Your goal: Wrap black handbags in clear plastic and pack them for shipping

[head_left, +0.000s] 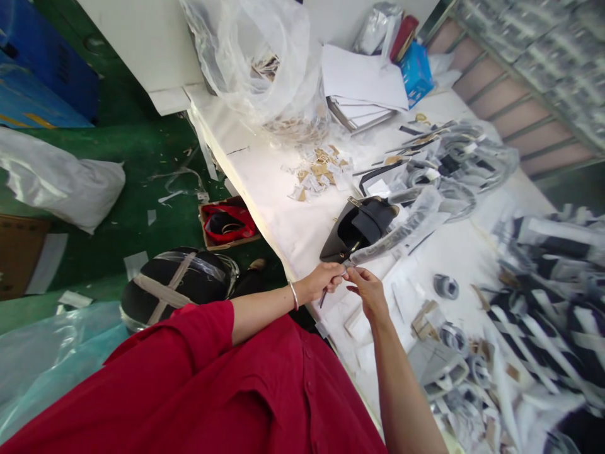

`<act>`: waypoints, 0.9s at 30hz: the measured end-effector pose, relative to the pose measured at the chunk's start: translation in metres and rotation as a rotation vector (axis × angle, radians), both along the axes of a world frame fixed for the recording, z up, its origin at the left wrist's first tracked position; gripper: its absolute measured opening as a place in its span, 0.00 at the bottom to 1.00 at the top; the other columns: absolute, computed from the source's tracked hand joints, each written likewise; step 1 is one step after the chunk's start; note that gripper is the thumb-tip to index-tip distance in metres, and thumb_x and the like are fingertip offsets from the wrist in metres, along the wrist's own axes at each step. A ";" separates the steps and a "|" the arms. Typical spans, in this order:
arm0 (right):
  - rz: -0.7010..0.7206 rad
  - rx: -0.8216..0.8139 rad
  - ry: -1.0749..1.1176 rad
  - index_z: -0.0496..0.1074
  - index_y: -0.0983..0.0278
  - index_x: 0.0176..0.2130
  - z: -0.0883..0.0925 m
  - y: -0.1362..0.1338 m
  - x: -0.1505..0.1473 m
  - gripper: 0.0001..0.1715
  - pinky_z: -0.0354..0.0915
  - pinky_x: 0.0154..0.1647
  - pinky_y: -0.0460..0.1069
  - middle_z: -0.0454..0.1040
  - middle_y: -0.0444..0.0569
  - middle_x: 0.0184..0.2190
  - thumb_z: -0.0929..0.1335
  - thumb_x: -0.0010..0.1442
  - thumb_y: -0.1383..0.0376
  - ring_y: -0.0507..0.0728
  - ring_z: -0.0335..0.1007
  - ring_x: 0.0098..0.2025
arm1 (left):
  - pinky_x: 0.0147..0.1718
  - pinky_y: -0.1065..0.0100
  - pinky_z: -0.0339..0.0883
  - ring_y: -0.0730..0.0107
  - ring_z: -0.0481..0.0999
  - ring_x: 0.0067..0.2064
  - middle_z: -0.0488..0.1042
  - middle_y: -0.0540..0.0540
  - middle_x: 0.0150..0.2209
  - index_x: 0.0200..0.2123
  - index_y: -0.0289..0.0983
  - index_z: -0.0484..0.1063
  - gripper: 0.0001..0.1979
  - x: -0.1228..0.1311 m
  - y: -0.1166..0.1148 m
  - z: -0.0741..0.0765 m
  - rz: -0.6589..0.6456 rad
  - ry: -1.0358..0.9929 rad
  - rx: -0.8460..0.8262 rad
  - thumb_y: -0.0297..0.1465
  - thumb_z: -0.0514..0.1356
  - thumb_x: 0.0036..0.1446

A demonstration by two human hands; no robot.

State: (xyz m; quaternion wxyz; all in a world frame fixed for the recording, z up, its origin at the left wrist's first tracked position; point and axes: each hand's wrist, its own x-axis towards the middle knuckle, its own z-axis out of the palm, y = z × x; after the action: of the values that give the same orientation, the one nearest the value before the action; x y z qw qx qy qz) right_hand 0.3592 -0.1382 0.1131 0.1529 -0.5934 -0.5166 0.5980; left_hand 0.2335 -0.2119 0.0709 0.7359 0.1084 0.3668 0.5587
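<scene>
- Two bare hands meet near the centre of the frame, a little below the middle; the left hand (326, 279) has its fingers curled closed on a thin dark strip (323, 299), whose end hangs below the fist.
- The right hand (370, 291) brings its thumb and fingertips just beside the left ones; the spot is too small, so I cannot tell if they grip something.
- The black bag (366, 224) lies just above the hands, right of centre, with its mouth open; a plastic-wrapped strap (401, 233) extends beside it toward upper right.
- All these are at the near edge of a white table (302, 233); small tags (321, 170) are scattered above the bag; a clear plastic sack (265, 75) stands at upper centre.
</scene>
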 end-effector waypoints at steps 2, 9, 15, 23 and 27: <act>0.020 -0.095 0.098 0.74 0.62 0.28 -0.004 0.002 0.005 0.23 0.69 0.35 0.50 0.77 0.46 0.29 0.78 0.40 0.50 0.55 0.72 0.34 | 0.17 0.75 0.38 0.84 0.44 0.15 0.52 0.61 0.14 0.27 0.36 0.65 0.17 -0.002 0.001 0.000 -0.022 -0.067 -0.025 0.44 0.63 0.49; 0.048 -0.080 0.065 0.75 0.63 0.31 0.001 0.010 0.005 0.23 0.69 0.34 0.49 0.78 0.46 0.28 0.79 0.38 0.53 0.55 0.73 0.33 | 0.16 0.76 0.37 0.86 0.44 0.15 0.54 0.60 0.14 0.26 0.35 0.67 0.14 -0.007 0.001 0.000 -0.052 -0.087 -0.077 0.40 0.64 0.48; -0.080 -0.245 0.060 0.70 0.62 0.33 -0.003 0.005 0.000 0.25 0.71 0.29 0.49 0.74 0.41 0.22 0.79 0.36 0.58 0.51 0.71 0.24 | 0.15 0.76 0.38 0.85 0.46 0.14 0.55 0.60 0.14 0.25 0.35 0.67 0.12 0.004 0.000 0.008 -0.012 -0.055 -0.149 0.38 0.62 0.50; -0.089 -0.561 0.289 0.68 0.61 0.31 -0.015 0.014 0.005 0.21 0.60 0.17 0.39 0.70 0.34 0.20 0.79 0.39 0.67 0.42 0.54 0.15 | 0.14 0.76 0.39 0.85 0.46 0.13 0.53 0.61 0.13 0.24 0.35 0.67 0.12 0.011 0.000 0.019 0.075 -0.027 -0.224 0.37 0.62 0.51; -0.143 -0.689 0.478 0.69 0.62 0.28 -0.025 0.012 0.006 0.15 0.58 0.17 0.37 0.70 0.35 0.21 0.77 0.43 0.70 0.42 0.55 0.16 | 0.15 0.77 0.38 0.86 0.46 0.14 0.53 0.61 0.14 0.25 0.35 0.66 0.12 0.002 0.002 0.026 0.047 -0.146 -0.237 0.36 0.63 0.52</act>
State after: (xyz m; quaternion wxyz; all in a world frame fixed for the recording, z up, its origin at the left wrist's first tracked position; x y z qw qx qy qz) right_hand 0.3655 -0.1260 0.0879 0.1023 -0.4888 -0.1938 0.8444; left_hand 0.2358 -0.2103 0.0965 0.7551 -0.0288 0.3783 0.5347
